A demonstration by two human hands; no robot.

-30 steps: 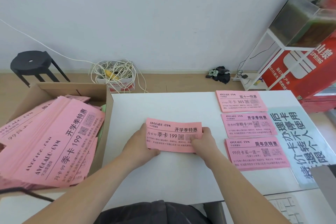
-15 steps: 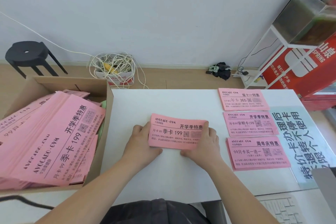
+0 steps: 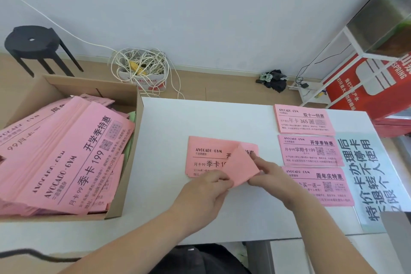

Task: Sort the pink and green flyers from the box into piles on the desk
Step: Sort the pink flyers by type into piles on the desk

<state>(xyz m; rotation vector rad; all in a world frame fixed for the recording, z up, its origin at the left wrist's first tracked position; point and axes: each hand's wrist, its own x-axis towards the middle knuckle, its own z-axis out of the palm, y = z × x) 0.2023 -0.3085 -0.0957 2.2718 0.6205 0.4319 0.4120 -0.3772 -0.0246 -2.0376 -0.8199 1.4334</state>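
A small stack of pink flyers [image 3: 206,155] lies in the middle of the white desk [image 3: 169,122]. Its lower right corner is folded up and back. My left hand [image 3: 206,189] pinches that lifted corner at the stack's near edge. My right hand [image 3: 270,173] holds the raised flap from the right with its fingers. Three pink flyer piles sit in a column at the right: the far pile [image 3: 303,121], the middle pile [image 3: 309,151] and the near pile [image 3: 327,187]. The cardboard box [image 3: 131,158] at left is full of pink flyers [image 3: 66,158], with a green flyer edge [image 3: 131,118] showing.
A pale blue printed sign [image 3: 367,176] lies at the desk's right edge. On the floor behind stand a black stool [image 3: 33,44], a carton of tangled white cable [image 3: 144,71] and a white rack [image 3: 347,51] with a red box.
The stack has been set flat on the desk. Both hands moved to its lower right corner and lifted the top sheets there into a folded flap.
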